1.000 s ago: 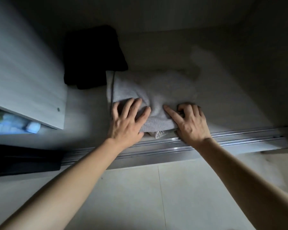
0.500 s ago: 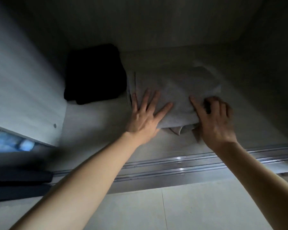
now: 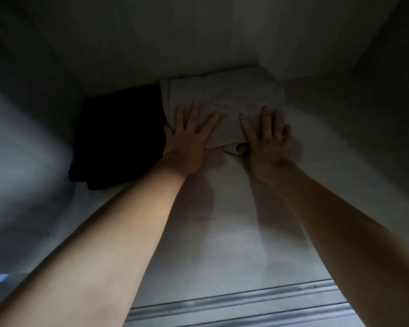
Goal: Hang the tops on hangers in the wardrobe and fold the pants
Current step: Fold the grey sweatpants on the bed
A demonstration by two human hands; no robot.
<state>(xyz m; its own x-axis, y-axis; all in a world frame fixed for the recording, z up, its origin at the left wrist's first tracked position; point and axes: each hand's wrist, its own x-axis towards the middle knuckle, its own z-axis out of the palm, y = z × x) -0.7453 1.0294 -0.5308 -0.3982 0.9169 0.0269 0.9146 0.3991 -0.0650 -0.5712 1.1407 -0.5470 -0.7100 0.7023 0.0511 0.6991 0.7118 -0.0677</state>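
1. Pushing with flat, spread fingers, the left hand [image 3: 189,138] and right hand [image 3: 268,140] gripped nothing and only pressed on the grey pants [image 3: 224,97].
2. The pants had slid from the front track [image 3: 246,303] to the back edge of the wardrobe floor [image 3: 234,232], just beside the black garment [image 3: 121,138].
3. This pair looked stowed.
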